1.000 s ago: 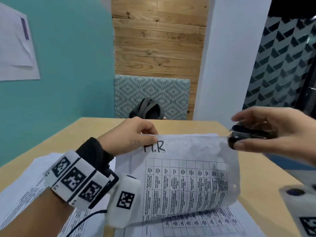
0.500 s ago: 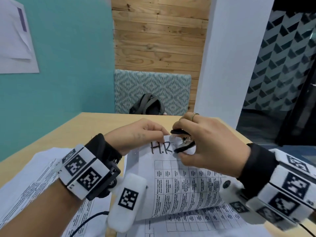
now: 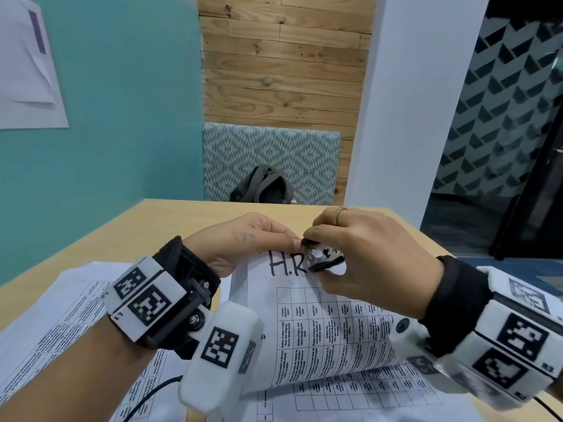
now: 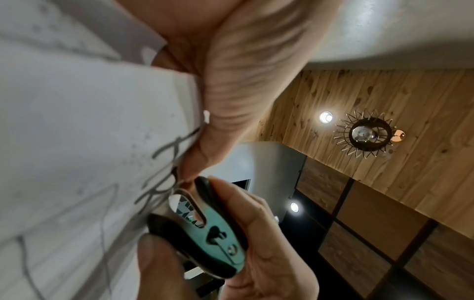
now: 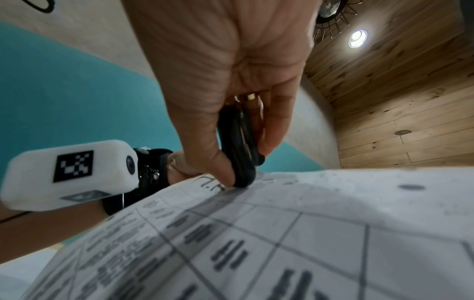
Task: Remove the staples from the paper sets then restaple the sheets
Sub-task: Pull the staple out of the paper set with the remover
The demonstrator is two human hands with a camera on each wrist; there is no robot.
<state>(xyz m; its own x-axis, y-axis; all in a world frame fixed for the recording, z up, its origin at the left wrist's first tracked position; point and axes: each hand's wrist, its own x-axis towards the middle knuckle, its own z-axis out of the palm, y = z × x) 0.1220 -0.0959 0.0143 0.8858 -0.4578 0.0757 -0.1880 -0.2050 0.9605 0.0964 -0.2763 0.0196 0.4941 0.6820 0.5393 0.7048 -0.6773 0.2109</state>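
Observation:
A stapled paper set [image 3: 323, 327] with a printed table and "H.R" handwritten at the top is lifted off the table, curling upward. My left hand [image 3: 268, 239] pinches its top edge beside the lettering, thumb and fingers on the sheet [image 4: 77, 142]. My right hand [image 3: 341, 254] grips a black and metal staple remover [image 3: 324, 258] between thumb and fingers. The remover [image 4: 205, 227] is set against the paper's top edge right next to my left fingertips. In the right wrist view the remover [image 5: 238, 154] touches the sheet [image 5: 282, 233]. The staple itself is hidden.
More printed sheets [image 3: 54, 324] lie flat on the wooden table [image 3: 170, 220] at left and under the lifted set. A teal wall stands to the left, a patterned bench with a dark backpack [image 3: 262, 187] behind the table, a white pillar at right.
My right hand carried the staple remover from the right side over to the paper's top edge beside my left fingers. It now sits against the paper there. My left hand kept its pinch.

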